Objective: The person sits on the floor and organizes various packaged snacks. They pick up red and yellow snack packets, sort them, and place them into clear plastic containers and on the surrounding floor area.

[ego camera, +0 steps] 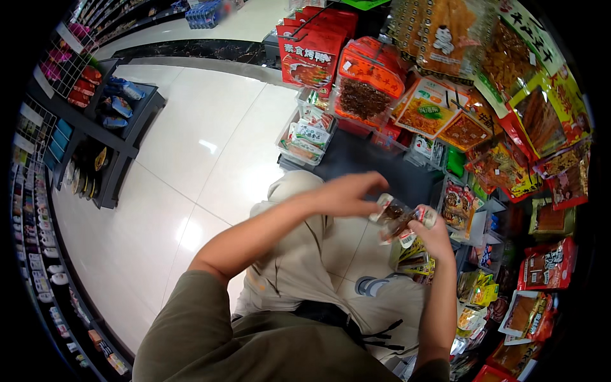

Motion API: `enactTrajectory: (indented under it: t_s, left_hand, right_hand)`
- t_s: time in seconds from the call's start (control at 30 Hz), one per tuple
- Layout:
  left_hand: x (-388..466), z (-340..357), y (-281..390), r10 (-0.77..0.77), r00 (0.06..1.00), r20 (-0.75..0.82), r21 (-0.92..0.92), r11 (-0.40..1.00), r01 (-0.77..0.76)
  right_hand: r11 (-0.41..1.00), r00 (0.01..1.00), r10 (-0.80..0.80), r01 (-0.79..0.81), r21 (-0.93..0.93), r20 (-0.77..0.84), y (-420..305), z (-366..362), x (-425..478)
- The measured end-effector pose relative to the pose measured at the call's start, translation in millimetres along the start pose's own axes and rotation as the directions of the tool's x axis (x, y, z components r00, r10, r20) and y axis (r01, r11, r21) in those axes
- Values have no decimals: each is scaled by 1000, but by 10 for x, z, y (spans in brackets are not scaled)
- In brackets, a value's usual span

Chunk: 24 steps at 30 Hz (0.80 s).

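Note:
Small clear snack packets (395,216) with dark brown contents and white-and-red ends are held in my right hand (432,231), pinched between thumb and fingers. My left hand (351,195) reaches in from the left, blurred, its thumb and fingers apart. Its fingertips are at the packets' left end; whether they touch cannot be told. Below the held packets, yellow snack packets (417,260) stand in a clear bin between my knees and the shelf. Another clear bin (462,205) of red-and-white packets is just to the right of my right hand.
A dark shelf base (372,162) lies beyond my hands, with a clear plastic bin (300,150) of packets at its left corner. Large hanging snack bags (365,88) crowd the top and right. Tiled floor (157,143) stretches left to a grey display rack (138,124).

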State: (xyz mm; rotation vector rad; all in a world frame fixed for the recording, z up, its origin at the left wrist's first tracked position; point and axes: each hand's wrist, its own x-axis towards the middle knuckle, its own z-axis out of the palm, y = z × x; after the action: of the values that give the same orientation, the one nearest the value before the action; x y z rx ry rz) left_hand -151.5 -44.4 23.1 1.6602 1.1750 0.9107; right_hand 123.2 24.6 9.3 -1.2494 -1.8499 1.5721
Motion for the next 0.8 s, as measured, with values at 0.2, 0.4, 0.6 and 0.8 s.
enactTrajectory:
  t_s: [0.2, 0.4, 0.6, 0.8]
  left_hand:
    - [-417, -1217, -1321, -242, 827, -507, 222, 890, 397]
    - [-238, -1404, -2167, -153, 917, -368, 458, 829, 322]
    - [128, -1249, -2230, -134, 922, -364, 533, 782, 324]
    - [69, -1319, -2369, -25, 906, -422, 569, 771, 286]
  right_hand:
    - [985, 986, 143, -134, 107, -84, 113, 74, 331]
    - [984, 986, 161, -158, 83, -33, 121, 424, 749]
    - [985, 985, 171, -170, 17, -24, 110, 558, 969]
    - [993, 993, 116, -117, -32, -21, 126, 761, 1283]
